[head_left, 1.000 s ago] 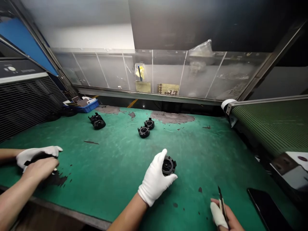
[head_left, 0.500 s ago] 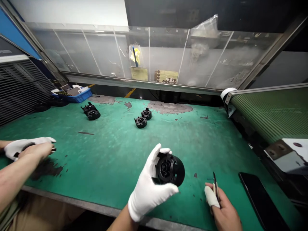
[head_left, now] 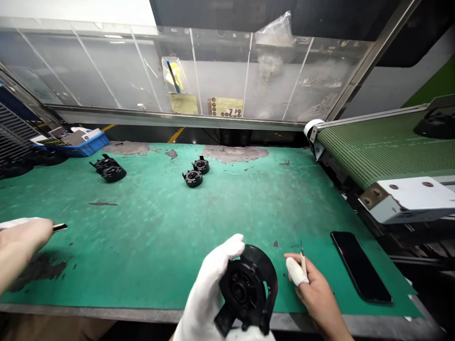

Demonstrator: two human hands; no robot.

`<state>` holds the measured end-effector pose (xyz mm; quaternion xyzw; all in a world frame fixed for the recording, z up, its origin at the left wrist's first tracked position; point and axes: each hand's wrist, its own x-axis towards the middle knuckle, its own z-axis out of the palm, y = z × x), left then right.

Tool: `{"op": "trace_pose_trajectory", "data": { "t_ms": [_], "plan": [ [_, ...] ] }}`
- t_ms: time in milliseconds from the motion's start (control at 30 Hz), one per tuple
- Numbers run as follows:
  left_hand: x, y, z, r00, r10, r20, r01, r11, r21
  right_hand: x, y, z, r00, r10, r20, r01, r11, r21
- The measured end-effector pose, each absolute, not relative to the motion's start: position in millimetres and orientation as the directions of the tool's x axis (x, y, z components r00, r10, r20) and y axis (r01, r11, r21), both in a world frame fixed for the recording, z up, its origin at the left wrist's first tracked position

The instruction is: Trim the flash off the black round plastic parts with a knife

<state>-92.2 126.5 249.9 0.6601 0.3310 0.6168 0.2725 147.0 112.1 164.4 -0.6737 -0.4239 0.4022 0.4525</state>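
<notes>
My left hand (head_left: pixel 209 284), in a white glove, grips a round black plastic housing (head_left: pixel 241 289) at the bottom centre, thumb and fingers at opposite sides. The housing's inner face, with a central ring and ribs, is turned up towards me, and a tab sticks out at its lower left. To its right, my bare right hand (head_left: pixel 316 293) wears a white finger cot (head_left: pixel 296 271) on the thumb. It pinches a slim knife-like tool (head_left: pixel 303 260) with a pale handle and a thin dark tip pointing away. The tool is apart from the housing.
Two pairs of black housings (head_left: pixel 194 177) (head_left: pixel 113 171) stand farther back on the green table (head_left: pixel 152 246). A phone (head_left: pixel 360 267) lies at right, below a green conveyor (head_left: pixel 384 147). At left are a blue bin (head_left: pixel 88 144) and a co-worker's hand (head_left: pixel 26 234) holding a tool.
My view has turned to the right. The housing has come closer to me and its inner face has turned, showing the tab at lower left. My right hand still holds the tool.
</notes>
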Motion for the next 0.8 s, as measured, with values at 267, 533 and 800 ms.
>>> {"op": "trace_pose_trajectory", "data": {
  "t_ms": [267,533,800],
  "plan": [
    [-102.3,109.8,239.2,0.183,0.777,0.603,0.109,-0.626,0.773,96.1,81.4,239.1,-0.09,0.993,-0.072,-0.166,-0.086,-0.982],
    [-99.9,88.6,212.9,0.147,0.904,0.402,0.026,-0.41,0.912,97.4,74.1,240.9,-0.172,0.98,0.098,-0.166,0.069,-0.984],
    [-92.8,76.4,210.2,0.178,0.893,0.413,0.007,-0.421,0.907,102.0,60.6,239.3,-0.177,0.98,0.094,-0.188,0.061,-0.98]
  ]
}}
